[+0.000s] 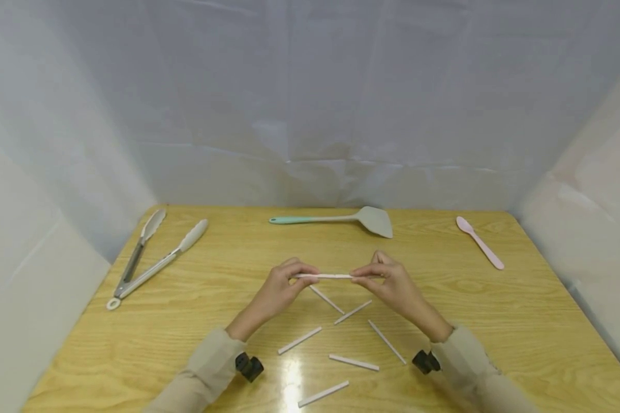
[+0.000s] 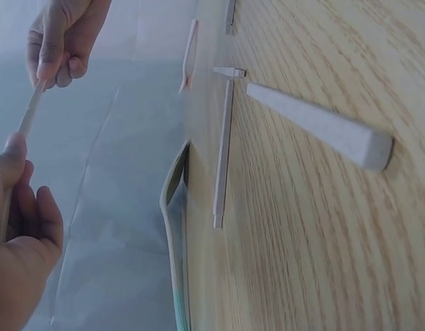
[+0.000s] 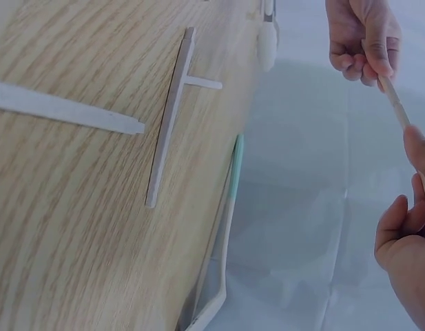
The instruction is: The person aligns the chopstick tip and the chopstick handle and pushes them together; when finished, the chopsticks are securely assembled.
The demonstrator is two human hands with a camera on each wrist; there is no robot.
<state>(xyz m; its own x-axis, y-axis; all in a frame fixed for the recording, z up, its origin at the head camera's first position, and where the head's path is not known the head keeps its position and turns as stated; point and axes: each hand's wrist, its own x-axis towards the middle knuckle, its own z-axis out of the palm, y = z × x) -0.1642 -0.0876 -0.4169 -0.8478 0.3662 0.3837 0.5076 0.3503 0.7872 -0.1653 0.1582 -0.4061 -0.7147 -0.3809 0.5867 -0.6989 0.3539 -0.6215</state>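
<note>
Between thumb and fingers, my left hand pinches the left part of a thin white stick. My right hand pinches its right part the same way. The stick lies level across the head view, above the wooden table, with a small seam near the middle of the bare stretch; its ends are partly covered by fingers. In the right wrist view the seam on the stick shows between both hands. Below the hands, several similar sticks lie scattered, among them one on the left and one on the right.
A spatula with a mint handle end lies along the table's back edge. Spread tongs rest at the left, and a pink spoon at the right. White sheeting hangs behind and beside the wooden table.
</note>
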